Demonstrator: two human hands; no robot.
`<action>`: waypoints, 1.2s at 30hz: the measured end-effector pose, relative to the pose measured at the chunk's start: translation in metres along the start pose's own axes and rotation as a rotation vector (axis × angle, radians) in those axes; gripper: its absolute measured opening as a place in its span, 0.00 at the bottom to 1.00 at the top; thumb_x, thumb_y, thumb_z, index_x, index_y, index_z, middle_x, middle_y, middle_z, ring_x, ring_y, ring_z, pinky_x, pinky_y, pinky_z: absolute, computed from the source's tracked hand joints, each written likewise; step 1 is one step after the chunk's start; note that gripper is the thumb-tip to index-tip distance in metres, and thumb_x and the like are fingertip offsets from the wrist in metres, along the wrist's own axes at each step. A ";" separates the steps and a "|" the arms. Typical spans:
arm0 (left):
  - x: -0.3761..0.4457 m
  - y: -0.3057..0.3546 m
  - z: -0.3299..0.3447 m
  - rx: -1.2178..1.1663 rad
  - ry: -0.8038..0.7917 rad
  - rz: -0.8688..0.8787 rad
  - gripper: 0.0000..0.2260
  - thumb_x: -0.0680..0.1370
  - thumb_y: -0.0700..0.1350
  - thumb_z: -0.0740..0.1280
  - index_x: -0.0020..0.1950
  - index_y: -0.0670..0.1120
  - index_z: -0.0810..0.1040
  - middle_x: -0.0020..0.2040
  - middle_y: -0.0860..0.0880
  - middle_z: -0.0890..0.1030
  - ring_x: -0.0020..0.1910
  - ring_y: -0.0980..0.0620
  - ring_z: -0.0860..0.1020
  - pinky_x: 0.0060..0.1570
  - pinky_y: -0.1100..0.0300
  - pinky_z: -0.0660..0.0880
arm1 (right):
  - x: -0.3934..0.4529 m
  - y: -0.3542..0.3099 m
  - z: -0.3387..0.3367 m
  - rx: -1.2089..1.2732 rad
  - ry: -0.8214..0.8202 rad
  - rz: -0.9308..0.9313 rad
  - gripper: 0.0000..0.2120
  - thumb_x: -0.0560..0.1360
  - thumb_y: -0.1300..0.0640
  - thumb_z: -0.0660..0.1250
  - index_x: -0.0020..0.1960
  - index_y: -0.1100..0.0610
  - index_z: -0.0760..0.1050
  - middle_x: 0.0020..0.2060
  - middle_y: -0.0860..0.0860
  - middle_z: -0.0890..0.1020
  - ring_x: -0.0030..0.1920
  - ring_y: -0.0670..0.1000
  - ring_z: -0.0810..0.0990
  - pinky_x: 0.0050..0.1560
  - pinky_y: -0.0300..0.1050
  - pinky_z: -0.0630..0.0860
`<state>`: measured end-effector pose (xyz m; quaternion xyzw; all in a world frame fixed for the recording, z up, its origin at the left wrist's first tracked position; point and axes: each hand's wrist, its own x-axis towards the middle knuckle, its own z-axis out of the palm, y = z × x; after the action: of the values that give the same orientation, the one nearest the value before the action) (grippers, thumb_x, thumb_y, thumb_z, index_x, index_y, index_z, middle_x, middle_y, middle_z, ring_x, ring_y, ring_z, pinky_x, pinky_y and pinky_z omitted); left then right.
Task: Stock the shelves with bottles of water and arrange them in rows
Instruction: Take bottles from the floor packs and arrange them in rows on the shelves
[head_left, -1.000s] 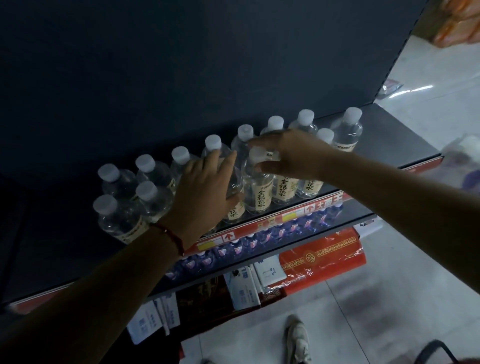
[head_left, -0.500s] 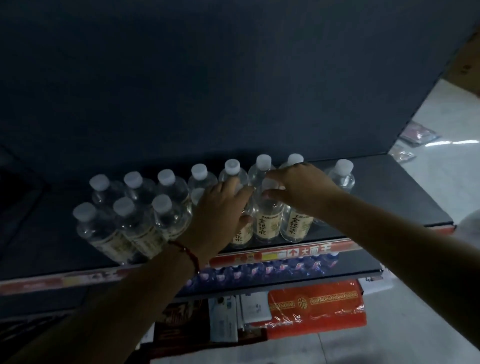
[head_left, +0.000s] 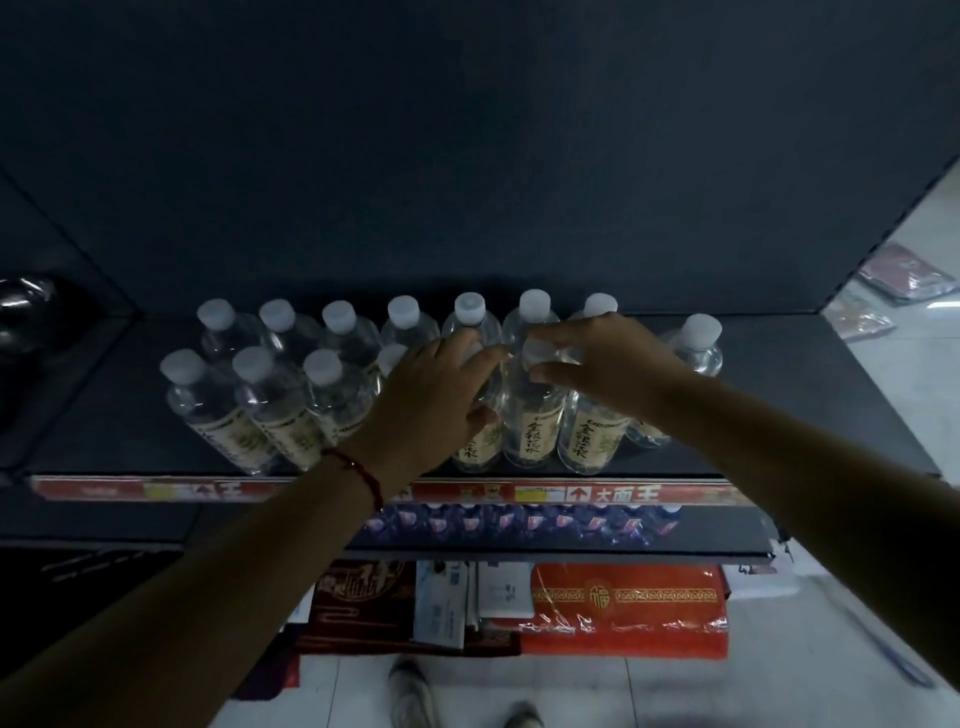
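Bottle (head_left: 530, 415) upright in front row on shelf (head_left: 810, 415), long axis vertical. Right hand (head_left: 613, 371) pinches its cap from 3 o'clock; left hand (head_left: 434, 400), fingers together, grips the neighbouring bottle (head_left: 475, 447) at 9 o'clock. Right hand nearer.

bottles (head_left: 532, 415): clear, white caps, cream labels with dark lettering
shelf (head_left: 810, 395): dark, near black
shelf strip (head_left: 623, 492): red with white and yellow marks
lower bottles (head_left: 519, 522): blue, possibly purple in this dim light
box (head_left: 628, 603): red, gold pattern
wrist cord (head_left: 363, 470): red
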<state>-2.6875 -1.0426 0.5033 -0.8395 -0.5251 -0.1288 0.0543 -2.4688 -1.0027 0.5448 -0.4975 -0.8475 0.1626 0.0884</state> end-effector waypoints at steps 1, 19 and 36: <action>0.000 0.003 0.000 0.001 -0.007 -0.018 0.34 0.73 0.55 0.74 0.75 0.47 0.68 0.69 0.45 0.71 0.64 0.44 0.74 0.63 0.50 0.70 | 0.000 0.000 0.001 -0.005 -0.003 -0.003 0.18 0.78 0.46 0.67 0.67 0.42 0.73 0.55 0.52 0.83 0.53 0.54 0.82 0.54 0.54 0.79; 0.030 0.043 0.015 -0.101 0.079 -0.073 0.32 0.72 0.65 0.70 0.71 0.53 0.69 0.52 0.55 0.83 0.54 0.49 0.79 0.63 0.48 0.65 | -0.035 0.039 -0.010 0.142 0.032 0.235 0.18 0.77 0.49 0.70 0.66 0.46 0.75 0.53 0.51 0.84 0.46 0.50 0.81 0.45 0.46 0.78; 0.022 0.040 0.016 -0.095 0.054 -0.031 0.37 0.70 0.66 0.72 0.75 0.53 0.67 0.58 0.55 0.82 0.60 0.50 0.78 0.69 0.45 0.61 | -0.046 0.056 0.011 0.223 0.176 0.066 0.24 0.79 0.56 0.68 0.74 0.51 0.70 0.52 0.43 0.73 0.52 0.48 0.76 0.51 0.45 0.73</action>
<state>-2.6396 -1.0373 0.4955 -0.8292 -0.5295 -0.1772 0.0265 -2.4045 -1.0196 0.5146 -0.5246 -0.7964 0.2142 0.2114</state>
